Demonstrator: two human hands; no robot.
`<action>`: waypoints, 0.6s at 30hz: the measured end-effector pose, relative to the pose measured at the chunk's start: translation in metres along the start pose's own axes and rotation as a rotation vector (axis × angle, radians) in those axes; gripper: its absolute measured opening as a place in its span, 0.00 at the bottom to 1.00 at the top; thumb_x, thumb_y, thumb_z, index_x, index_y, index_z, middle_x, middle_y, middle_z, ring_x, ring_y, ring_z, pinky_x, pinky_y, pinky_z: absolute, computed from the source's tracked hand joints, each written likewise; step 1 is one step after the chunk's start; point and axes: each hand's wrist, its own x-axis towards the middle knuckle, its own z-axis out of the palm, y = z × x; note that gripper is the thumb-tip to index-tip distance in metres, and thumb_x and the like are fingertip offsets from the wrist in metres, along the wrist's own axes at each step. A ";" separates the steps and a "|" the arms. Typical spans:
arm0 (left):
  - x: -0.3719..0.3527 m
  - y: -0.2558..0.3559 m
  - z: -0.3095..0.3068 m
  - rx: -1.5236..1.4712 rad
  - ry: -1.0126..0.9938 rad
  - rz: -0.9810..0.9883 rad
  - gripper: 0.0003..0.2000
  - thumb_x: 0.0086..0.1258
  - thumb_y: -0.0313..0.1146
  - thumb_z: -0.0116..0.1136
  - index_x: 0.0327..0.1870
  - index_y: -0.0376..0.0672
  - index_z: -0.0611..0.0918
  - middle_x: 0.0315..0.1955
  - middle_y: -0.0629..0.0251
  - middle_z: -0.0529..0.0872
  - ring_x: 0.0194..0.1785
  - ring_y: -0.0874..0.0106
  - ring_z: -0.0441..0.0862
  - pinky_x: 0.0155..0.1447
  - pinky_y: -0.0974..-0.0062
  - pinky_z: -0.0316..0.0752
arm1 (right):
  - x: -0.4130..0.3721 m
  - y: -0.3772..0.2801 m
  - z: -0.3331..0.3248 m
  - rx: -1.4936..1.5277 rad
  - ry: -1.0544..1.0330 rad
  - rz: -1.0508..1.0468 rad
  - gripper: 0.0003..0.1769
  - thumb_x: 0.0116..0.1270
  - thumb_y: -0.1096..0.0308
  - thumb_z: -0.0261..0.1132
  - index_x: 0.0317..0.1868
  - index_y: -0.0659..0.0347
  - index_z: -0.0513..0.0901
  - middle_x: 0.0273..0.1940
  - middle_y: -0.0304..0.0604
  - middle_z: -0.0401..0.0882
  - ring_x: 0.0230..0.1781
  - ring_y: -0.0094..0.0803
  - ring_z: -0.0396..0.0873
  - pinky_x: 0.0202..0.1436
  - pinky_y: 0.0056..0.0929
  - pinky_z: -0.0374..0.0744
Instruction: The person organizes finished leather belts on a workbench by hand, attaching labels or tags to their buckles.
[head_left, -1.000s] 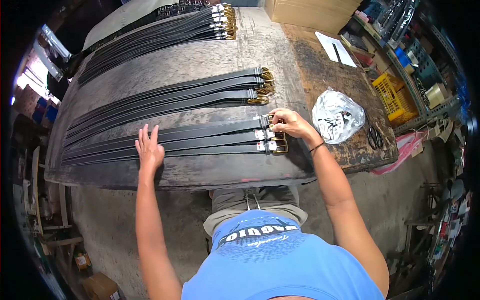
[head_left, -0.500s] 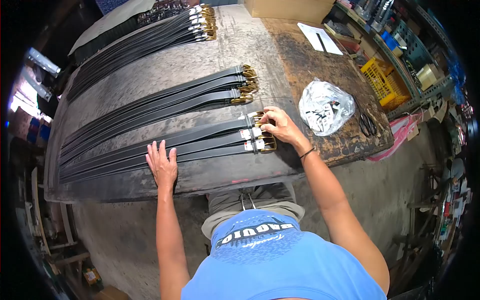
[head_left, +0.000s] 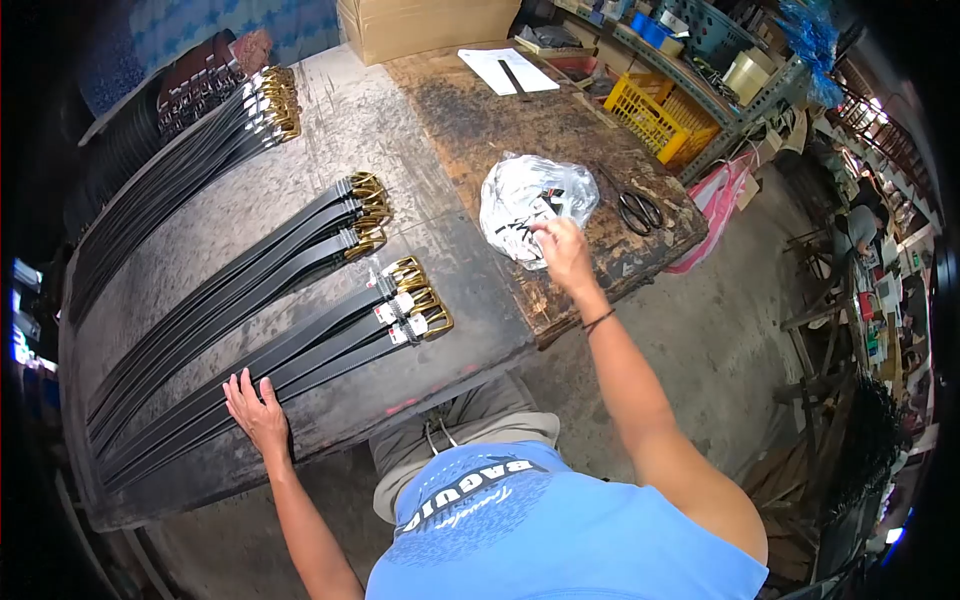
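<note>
My left hand lies with its fingers spread on the nearest row of black belts, close to the table's front edge. Brass-coloured buckles and white tags sit at the right end of that row. Over at the clear plastic bag, my right hand has its fingers bent together in a pinch at the near side. Small black-and-white tags show inside the bag. Whatever is between the right fingertips is too small to make out.
Behind lie a second belt row and a larger bundle. Black-handled scissors rest right of the bag. Farther back are white paper with a dark strip, a cardboard box and a yellow crate.
My right hand has left the buckle end of the near belts and moved right to the plastic bag. My left hand stays on the belts. The view has turned to the right.
</note>
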 end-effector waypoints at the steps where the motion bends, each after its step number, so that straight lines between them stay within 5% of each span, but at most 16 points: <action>1: 0.000 -0.001 0.000 -0.003 -0.001 -0.001 0.25 0.78 0.50 0.43 0.67 0.43 0.72 0.69 0.52 0.67 0.76 0.54 0.55 0.77 0.54 0.47 | 0.010 0.010 -0.001 -0.007 0.034 -0.014 0.09 0.65 0.69 0.60 0.41 0.63 0.84 0.39 0.53 0.79 0.43 0.49 0.78 0.50 0.41 0.76; 14: -0.002 0.004 0.002 -0.093 0.087 0.004 0.22 0.73 0.45 0.53 0.62 0.41 0.75 0.65 0.49 0.70 0.73 0.51 0.59 0.75 0.52 0.51 | 0.067 0.051 0.026 -0.218 -0.170 0.025 0.12 0.58 0.63 0.61 0.31 0.65 0.82 0.32 0.56 0.80 0.38 0.53 0.79 0.42 0.46 0.75; 16: -0.003 0.007 0.000 -0.127 0.100 -0.018 0.23 0.73 0.46 0.53 0.62 0.41 0.75 0.64 0.49 0.71 0.73 0.50 0.59 0.76 0.52 0.51 | 0.064 0.045 0.021 -0.115 -0.024 0.002 0.13 0.60 0.63 0.62 0.32 0.67 0.82 0.27 0.53 0.80 0.29 0.41 0.80 0.36 0.38 0.76; 18: -0.003 0.005 -0.001 -0.123 0.147 0.007 0.22 0.72 0.45 0.54 0.60 0.40 0.77 0.62 0.49 0.73 0.71 0.50 0.63 0.75 0.53 0.53 | 0.064 0.037 0.013 -0.093 -0.018 0.050 0.10 0.64 0.66 0.64 0.36 0.67 0.82 0.28 0.49 0.80 0.29 0.34 0.78 0.37 0.33 0.76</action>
